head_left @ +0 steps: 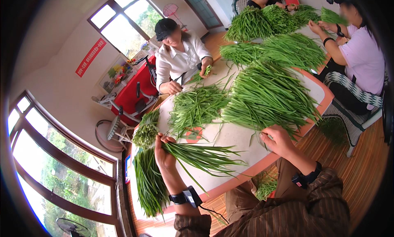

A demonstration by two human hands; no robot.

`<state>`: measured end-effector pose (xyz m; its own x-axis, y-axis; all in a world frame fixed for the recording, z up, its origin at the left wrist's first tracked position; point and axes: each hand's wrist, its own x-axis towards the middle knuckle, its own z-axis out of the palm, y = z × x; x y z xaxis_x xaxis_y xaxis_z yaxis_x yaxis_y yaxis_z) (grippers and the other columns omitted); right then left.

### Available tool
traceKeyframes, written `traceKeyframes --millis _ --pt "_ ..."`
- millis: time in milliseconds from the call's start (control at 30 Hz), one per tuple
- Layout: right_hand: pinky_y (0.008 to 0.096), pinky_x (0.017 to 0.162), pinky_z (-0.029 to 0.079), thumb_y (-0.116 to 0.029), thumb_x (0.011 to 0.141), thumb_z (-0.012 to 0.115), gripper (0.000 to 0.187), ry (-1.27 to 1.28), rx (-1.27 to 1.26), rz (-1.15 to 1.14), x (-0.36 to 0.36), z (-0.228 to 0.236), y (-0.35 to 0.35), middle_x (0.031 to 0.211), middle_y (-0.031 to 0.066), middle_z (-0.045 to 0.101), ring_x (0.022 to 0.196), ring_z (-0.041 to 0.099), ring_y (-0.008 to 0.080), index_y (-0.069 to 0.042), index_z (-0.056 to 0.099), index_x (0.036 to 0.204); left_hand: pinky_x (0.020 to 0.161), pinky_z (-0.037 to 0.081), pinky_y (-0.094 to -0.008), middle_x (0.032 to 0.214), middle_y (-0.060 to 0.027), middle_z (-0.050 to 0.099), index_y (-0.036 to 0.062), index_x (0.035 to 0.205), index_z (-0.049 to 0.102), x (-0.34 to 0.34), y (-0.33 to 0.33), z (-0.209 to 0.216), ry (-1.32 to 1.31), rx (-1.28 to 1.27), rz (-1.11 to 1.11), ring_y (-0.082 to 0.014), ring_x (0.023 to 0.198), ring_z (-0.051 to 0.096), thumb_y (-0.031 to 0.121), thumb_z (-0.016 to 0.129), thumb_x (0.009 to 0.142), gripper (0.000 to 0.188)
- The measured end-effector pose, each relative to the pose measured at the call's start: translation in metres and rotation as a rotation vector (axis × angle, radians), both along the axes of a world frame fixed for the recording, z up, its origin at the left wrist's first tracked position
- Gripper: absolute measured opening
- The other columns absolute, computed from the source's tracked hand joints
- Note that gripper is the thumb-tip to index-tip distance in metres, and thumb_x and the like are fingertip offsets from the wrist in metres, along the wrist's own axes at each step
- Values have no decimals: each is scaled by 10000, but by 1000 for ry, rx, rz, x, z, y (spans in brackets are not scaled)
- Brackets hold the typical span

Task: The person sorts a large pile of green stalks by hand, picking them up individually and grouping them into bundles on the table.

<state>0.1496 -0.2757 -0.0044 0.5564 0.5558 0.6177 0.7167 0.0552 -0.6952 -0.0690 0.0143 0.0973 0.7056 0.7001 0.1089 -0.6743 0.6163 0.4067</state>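
Observation:
My left hand [165,157] is closed around a bunch of garlic chives [201,154], held near the stem ends. The long green blades fan out to the right above the near edge of the table. My right hand [279,141] is pinched near the table's front edge, beside a large pile of garlic chives [269,97]; whatever its fingertips hold is too thin to make out. Left of my left hand, a stack of chives [150,183] hangs toward the table's left side, with cut stem ends [145,135] bundled above it. Loose, scattered chives [197,107] lie farther in.
The pale table [221,132] has a pinkish border. Across it, a person in white [184,56] handles chives; two more people sit at the far right by further heaps [266,21]. A woven chair [349,101] stands at right. Chive scraps [266,188] lie below the table.

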Motion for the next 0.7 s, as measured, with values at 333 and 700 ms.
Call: traceKeyframes --millis 333,700 --pt "365 672 372 -88 718 584 77 -187 127 -13 -11 -26 13 676 79 522 675 487 267 -41 532 751 637 425 -271 655 -17 441 15 907 516 -53 7 77 47 177 -23 -120 595 425 183 441 895 184" --pt "376 660 375 -88 717 579 74 -126 122 -1 -12 -26 6 669 88 508 682 476 276 -37 526 731 514 339 -220 627 7 342 15 917 484 -84 -33 148 33 516 -98 -74 514 324 214 340 933 247"
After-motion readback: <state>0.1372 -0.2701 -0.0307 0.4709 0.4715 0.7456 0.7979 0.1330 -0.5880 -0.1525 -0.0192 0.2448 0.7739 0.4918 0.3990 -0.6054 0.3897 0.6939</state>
